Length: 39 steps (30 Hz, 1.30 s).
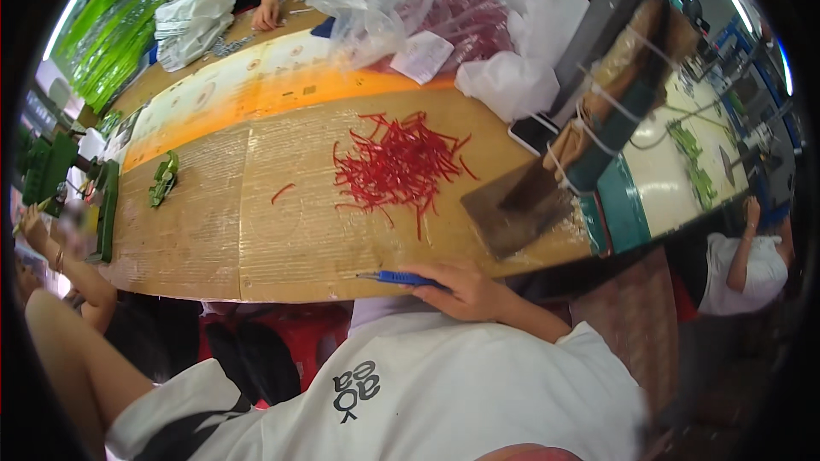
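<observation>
My right hand [461, 288] rests at the near edge of the table, its fingers closed round a slim blue-handled tool [410, 278] with a thin metal tip pointing left. Its exact kind I cannot make out. Beyond the hand lies a loose pile of thin red strips [397, 162], apart from the tool. A single red strip [282, 193] lies left of the pile. My left upper arm [81, 358] reaches out toward the left rim, and its hand is not in view. Farther left on the table sits a small green bundle [162, 179].
Cardboard [290, 248] covers the table. At the right a post [619, 94] wrapped in tied bundles rises from a metal plate [517, 213], beside a phone [534, 132]. Plastic bags [470, 26] with red contents stand behind. A green machine [107, 209] and co-workers' arms [94, 290] are left.
</observation>
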Each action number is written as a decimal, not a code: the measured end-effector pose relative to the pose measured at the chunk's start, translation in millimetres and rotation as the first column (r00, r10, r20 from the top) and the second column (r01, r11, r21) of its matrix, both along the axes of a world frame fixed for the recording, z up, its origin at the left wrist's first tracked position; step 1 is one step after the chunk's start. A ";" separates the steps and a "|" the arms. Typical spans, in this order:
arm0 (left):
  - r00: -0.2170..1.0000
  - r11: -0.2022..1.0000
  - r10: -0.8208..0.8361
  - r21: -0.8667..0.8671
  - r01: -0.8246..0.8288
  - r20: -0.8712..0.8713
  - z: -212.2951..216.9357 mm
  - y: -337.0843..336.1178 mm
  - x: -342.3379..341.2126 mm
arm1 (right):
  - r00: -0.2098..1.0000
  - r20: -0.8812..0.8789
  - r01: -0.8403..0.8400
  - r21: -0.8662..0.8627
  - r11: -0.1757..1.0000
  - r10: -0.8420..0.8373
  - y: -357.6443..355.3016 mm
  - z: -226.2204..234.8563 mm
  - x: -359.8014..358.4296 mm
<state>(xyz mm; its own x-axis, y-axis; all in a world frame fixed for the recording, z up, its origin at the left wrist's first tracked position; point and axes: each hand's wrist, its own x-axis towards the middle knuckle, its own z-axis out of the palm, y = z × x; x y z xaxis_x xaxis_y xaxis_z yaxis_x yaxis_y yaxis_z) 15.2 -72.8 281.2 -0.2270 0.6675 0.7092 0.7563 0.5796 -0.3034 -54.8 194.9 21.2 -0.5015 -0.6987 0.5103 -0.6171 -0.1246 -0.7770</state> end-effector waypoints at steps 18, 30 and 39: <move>0.918 0.964 0.258 -0.012 -0.267 0.303 -72.8 -16.6 -24.7 | 0.735 0.389 0.665 -0.253 0.703 -0.555 153.1 15.3 63.1; 0.918 0.952 0.298 -0.006 -0.307 0.261 -71.1 -17.3 -0.7 | 0.293 0.221 0.956 -0.047 0.289 -0.930 208.1 4.3 17.4; 0.976 0.972 0.217 0.094 -0.215 -0.018 -51.8 -17.7 40.4 | 0.178 -0.338 0.979 0.153 0.133 -0.924 212.4 -17.4 -44.8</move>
